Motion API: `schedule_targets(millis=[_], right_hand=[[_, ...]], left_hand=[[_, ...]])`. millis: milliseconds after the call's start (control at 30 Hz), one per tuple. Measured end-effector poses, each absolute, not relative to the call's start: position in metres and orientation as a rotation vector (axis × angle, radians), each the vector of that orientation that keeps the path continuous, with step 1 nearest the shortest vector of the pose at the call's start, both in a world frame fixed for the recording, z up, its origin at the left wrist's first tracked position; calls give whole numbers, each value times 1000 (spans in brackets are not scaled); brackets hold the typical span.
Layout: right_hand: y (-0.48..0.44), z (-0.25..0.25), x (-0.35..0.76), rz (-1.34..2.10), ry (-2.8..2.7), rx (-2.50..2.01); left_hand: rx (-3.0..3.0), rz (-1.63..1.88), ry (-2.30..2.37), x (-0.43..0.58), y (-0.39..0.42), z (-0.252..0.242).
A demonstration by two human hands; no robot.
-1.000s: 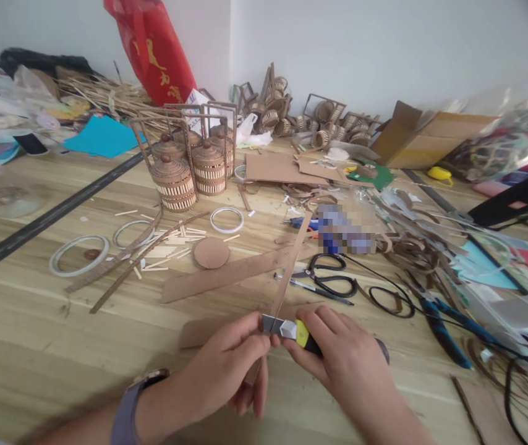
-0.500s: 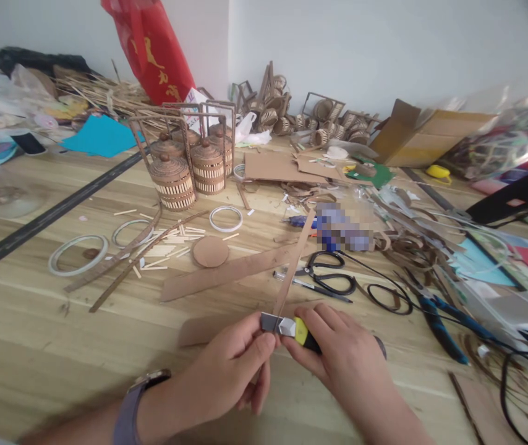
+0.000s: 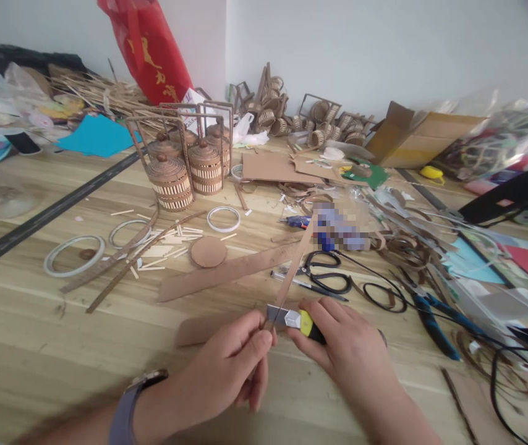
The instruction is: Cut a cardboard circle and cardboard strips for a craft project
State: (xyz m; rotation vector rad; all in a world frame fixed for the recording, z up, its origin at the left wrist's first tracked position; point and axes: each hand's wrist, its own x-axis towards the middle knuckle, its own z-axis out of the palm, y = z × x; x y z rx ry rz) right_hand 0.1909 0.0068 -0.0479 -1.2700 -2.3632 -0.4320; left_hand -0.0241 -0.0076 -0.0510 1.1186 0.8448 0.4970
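Note:
My left hand (image 3: 231,358) pinches the near end of a narrow cardboard strip (image 3: 297,262), which slants up and away over the table. In my right hand (image 3: 342,346) is a yellow and black utility knife (image 3: 308,324). Its blade (image 3: 277,315) lies across the strip just beyond my left fingertips. Whether the blade has cut in cannot be seen. Behind the strip lie black-handled scissors (image 3: 331,283) and a pen (image 3: 308,286). A wider cardboard strip (image 3: 227,274) and a cardboard disc (image 3: 207,252) rest to the left, close to scattered small sticks (image 3: 159,250).
Lidded miniature baskets (image 3: 170,185) with tall handles stand back left, near tape rolls (image 3: 75,255). To the right are blue-handled pliers (image 3: 435,324), a black cable (image 3: 387,296) and tangled strips. A cardboard box (image 3: 424,136) and a red bag (image 3: 148,55) stand by the wall.
The knife blade has shifted slightly right and up, away from my left fingertips along the strip. Both hands keep their holds. The whole view has slid a little to the left.

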Motion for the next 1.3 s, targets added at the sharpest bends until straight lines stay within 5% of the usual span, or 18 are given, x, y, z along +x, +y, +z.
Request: schedule_targets(millis=[1033,1300], right_hand=[[13,-52,204,-476,-2273,-1417],[1,-52,182,-201,-2383,-1316]], left_hand=[[1248,520,994,-23,-13,-50],[1236,545,981,-21,-9,-45]])
